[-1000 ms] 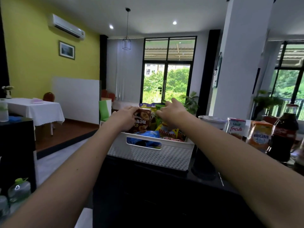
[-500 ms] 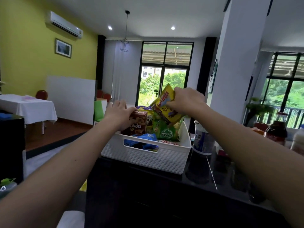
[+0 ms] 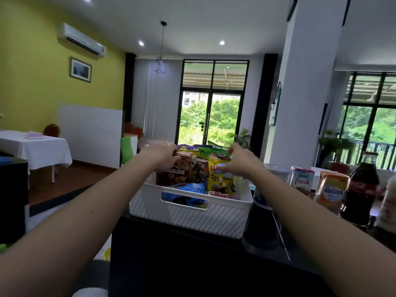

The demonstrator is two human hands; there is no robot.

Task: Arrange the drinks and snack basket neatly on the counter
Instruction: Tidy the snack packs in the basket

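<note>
The white basket (image 3: 188, 213) is sitting at the left end of the dark desk (image 3: 192, 264). Its long axis is running left to right across the view, and the long wall with the handle slot is facing the person. Its left wall is lying close to the desk's left edge, beyond which the floor is dropping away. A strip of bare desk is showing between the near wall and the person.

The left hand (image 3: 159, 156) is reaching over the basket, its grip curling round the top of an upright brown cookie box (image 3: 174, 172) at the back left. The right hand (image 3: 240, 163) is holding its grip pinched on the top edge of a yellow snack bag (image 3: 220, 179), which is standing upright in the middle. A blue packet (image 3: 188, 187) is lying against the near wall.

A dark cup (image 3: 260, 211) is standing just beside the basket's right wall. Further right, a white milk carton (image 3: 301, 179), an orange carton (image 3: 331, 191) and a cola bottle (image 3: 362, 189) are crowding together, all upright.
</note>
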